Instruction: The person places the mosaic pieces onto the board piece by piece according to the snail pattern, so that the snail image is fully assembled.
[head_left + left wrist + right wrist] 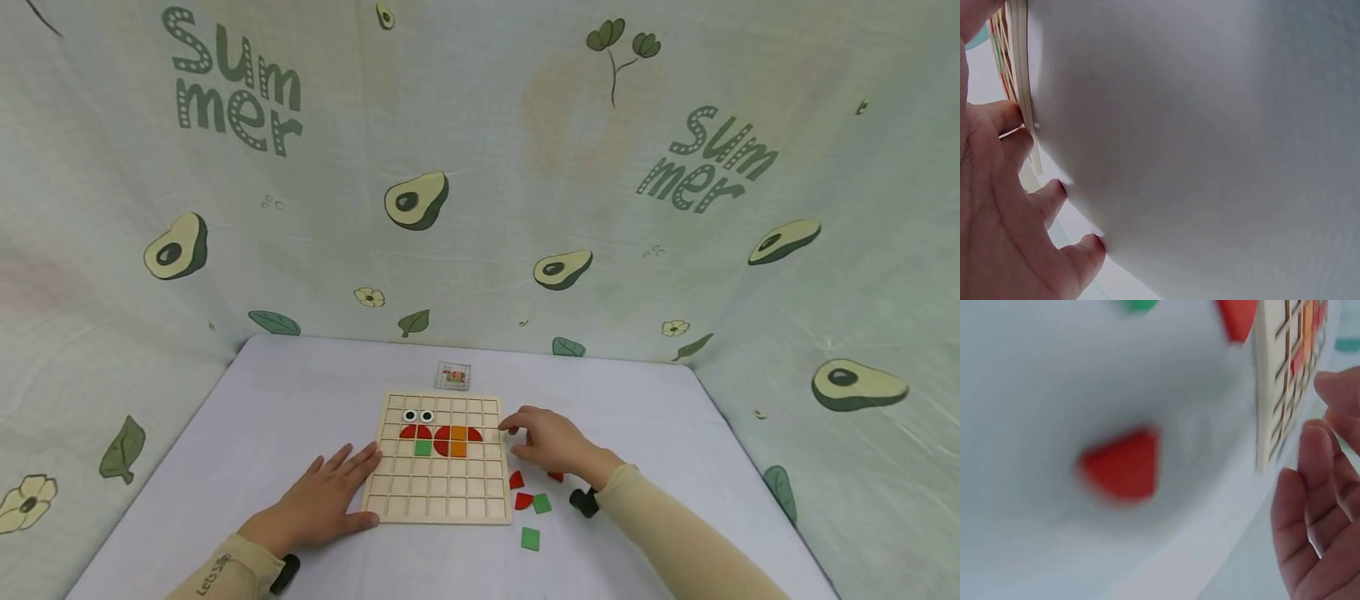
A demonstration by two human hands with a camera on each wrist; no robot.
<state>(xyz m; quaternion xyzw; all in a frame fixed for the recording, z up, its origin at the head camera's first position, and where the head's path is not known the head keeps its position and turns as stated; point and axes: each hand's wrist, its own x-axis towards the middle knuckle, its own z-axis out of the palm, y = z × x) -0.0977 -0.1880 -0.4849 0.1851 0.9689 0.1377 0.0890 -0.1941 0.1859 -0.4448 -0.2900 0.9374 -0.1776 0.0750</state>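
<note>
A square wooden grid board lies flat on the table. On it sit two round eye pieces, red quarter-circle pieces, orange squares and a green square. My left hand lies spread at the board's left side, its straight fingers touching the rim, also seen in the left wrist view. Over the board's right edge hovers my right hand, fingers bent loosely and thumb apart. Nothing shows between those fingers in the right wrist view, where a loose red quarter-circle lies below.
Loose red quarter-circles and green squares lie right of the board. A small pattern card sits behind it. Printed curtains stand around the white table.
</note>
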